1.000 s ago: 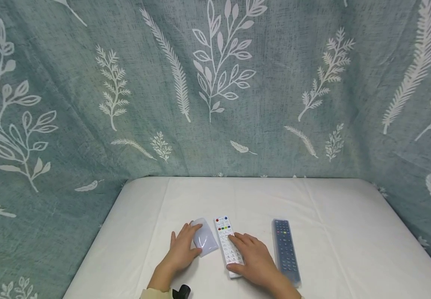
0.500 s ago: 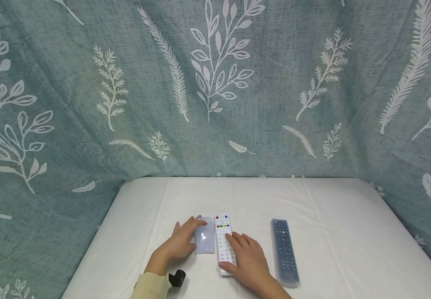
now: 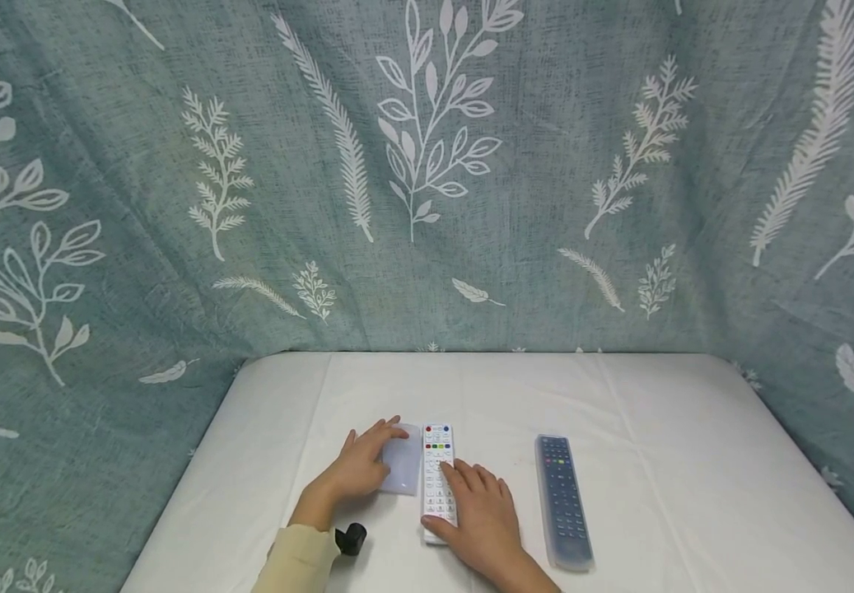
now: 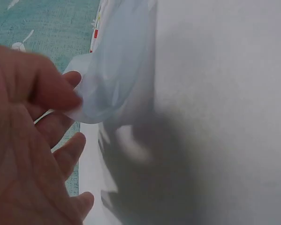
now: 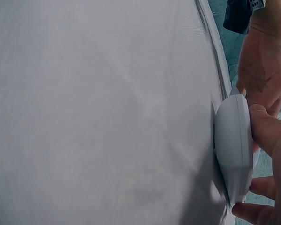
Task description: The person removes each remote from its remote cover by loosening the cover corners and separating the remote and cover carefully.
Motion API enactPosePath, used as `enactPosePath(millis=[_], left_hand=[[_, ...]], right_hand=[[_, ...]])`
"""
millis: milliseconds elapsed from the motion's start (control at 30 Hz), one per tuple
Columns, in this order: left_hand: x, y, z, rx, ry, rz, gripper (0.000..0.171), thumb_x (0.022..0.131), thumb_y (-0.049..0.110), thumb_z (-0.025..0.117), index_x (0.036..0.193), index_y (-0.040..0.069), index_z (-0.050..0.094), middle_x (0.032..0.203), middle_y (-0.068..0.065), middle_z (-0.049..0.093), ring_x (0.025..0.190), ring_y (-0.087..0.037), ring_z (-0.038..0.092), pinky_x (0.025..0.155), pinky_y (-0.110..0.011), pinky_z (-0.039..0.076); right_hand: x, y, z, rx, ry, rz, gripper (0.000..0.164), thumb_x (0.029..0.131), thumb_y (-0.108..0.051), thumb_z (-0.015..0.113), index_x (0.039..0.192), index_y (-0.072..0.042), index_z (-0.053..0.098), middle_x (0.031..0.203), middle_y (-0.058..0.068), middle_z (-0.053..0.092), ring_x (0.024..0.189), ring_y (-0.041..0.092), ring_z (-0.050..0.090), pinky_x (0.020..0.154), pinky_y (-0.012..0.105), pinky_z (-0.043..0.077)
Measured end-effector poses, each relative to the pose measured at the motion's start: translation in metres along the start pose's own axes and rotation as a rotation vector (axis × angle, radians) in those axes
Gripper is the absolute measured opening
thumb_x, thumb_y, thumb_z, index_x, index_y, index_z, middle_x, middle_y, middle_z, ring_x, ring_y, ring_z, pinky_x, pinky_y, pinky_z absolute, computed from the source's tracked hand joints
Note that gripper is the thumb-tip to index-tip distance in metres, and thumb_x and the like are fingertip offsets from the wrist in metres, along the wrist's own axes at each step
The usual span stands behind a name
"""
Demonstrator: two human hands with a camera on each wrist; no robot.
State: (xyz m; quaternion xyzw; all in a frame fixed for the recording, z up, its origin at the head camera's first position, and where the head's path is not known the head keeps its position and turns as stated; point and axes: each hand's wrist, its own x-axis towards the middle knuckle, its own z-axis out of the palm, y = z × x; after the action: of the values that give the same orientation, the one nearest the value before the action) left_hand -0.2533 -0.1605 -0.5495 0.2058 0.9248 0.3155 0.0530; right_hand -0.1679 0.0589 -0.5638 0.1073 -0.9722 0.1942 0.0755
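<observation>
A white remote control [image 3: 438, 486] lies upright in the head view, buttons up, on the white table. My right hand [image 3: 480, 515] holds its lower half, thumb at the lower left edge and fingers along the right side. The right wrist view shows the rounded end of the remote [image 5: 234, 145] between thumb and fingers. Just left of it is a pale translucent sleeve [image 3: 401, 463], and my left hand [image 3: 358, 463] pinches its left side. In the left wrist view the sleeve [image 4: 119, 65] curves out from between thumb and forefinger, while the other fingers are spread.
A dark remote control [image 3: 563, 498] in a translucent cover lies to the right of my right hand. A black camera mount [image 3: 351, 539] sits at my left wrist. Green leaf-patterned cloth [image 3: 427, 305] hangs behind the table [image 3: 501, 387] and at its sides.
The white remote and the sleeve have turned from a slant to nearly straight, shifting slightly left and up. Both hands moved along with them. The dark remote stayed put on the table.
</observation>
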Motion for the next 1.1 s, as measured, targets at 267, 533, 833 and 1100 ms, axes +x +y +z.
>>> enactPosePath(millis=[267, 533, 833, 1100], left_hand=[[0.001, -0.009, -0.001, 0.009, -0.03, 0.008, 0.056, 0.085, 0.012, 0.074, 0.137, 0.018, 0.053, 0.162, -0.012, 0.034, 0.15, -0.041, 0.029, 0.115, -0.078, 0.01], [0.001, -0.013, -0.007, 0.034, 0.004, -0.043, 0.061, 0.084, 0.009, 0.077, 0.139, 0.016, 0.052, 0.162, -0.01, 0.035, 0.151, -0.038, 0.029, 0.117, -0.075, 0.01], [0.002, -0.014, -0.005, -0.002, -0.007, -0.047, 0.061, 0.086, 0.008, 0.074, 0.143, 0.014, 0.05, 0.163, -0.01, 0.033, 0.152, -0.037, 0.027, 0.118, -0.074, 0.009], [-0.001, -0.017, -0.002, -0.032, 0.01, -0.052, 0.061, 0.088, 0.01, 0.069, 0.145, 0.014, 0.048, 0.163, -0.013, 0.031, 0.152, -0.037, 0.027, 0.12, -0.072, 0.008]], right_hand=[[0.004, -0.005, 0.003, -0.012, 0.02, -0.004, 0.08, 0.08, -0.061, 0.073, 0.142, -0.015, 0.053, 0.144, 0.012, 0.055, 0.129, 0.038, 0.051, 0.106, 0.065, 0.04], [0.009, -0.005, 0.004, -0.017, 0.028, -0.007, 0.08, 0.081, -0.061, 0.072, 0.143, -0.015, 0.052, 0.144, 0.011, 0.055, 0.129, 0.037, 0.051, 0.106, 0.062, 0.04], [0.012, -0.004, 0.006, -0.02, 0.031, -0.005, 0.078, 0.081, -0.061, 0.072, 0.142, -0.015, 0.053, 0.144, 0.011, 0.055, 0.129, 0.036, 0.051, 0.106, 0.06, 0.041], [0.012, -0.004, 0.007, -0.027, 0.024, -0.004, 0.079, 0.081, -0.061, 0.072, 0.142, -0.016, 0.053, 0.144, 0.011, 0.055, 0.129, 0.036, 0.052, 0.105, 0.061, 0.041]])
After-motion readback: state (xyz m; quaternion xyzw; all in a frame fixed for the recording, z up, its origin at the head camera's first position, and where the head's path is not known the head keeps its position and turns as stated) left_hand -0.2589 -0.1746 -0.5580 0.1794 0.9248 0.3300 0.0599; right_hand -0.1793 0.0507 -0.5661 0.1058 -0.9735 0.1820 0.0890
